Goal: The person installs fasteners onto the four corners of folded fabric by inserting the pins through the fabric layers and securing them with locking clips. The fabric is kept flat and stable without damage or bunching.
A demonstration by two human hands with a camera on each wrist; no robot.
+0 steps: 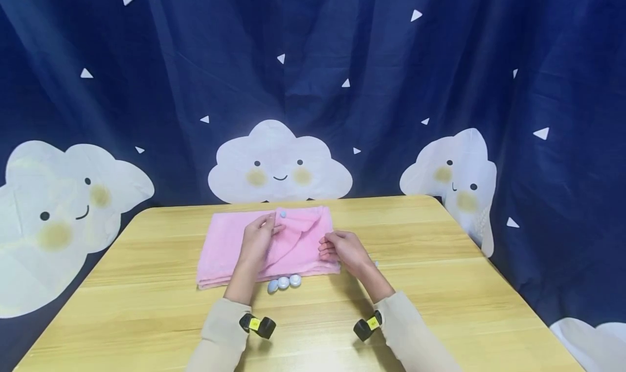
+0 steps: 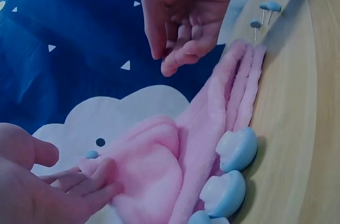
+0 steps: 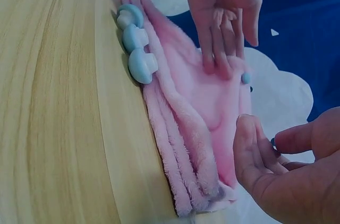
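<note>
A folded pink fleece cloth [image 1: 225, 241] lies on the table, its upper layer partly lifted. The left hand [image 1: 256, 239] touches that layer with straight fingers, its thumb held apart in the left wrist view. A blue pin head [image 2: 92, 154] shows on the cloth beside those fingertips. Over the cloth's right edge, the right hand [image 1: 344, 250] pinches a small blue-headed pin [image 3: 273, 141] between thumb and fingers; its shaft is hidden. Along the cloth's near edge sit three blue-and-white mushroom-shaped pieces [image 1: 283, 282].
Several blue-headed pins [image 2: 272, 6] stand points up or tilted on the wooden table [image 1: 146, 307], to the right of the cloth. A dark blue curtain [image 1: 313, 100] with cloud faces hangs behind the table's far edge.
</note>
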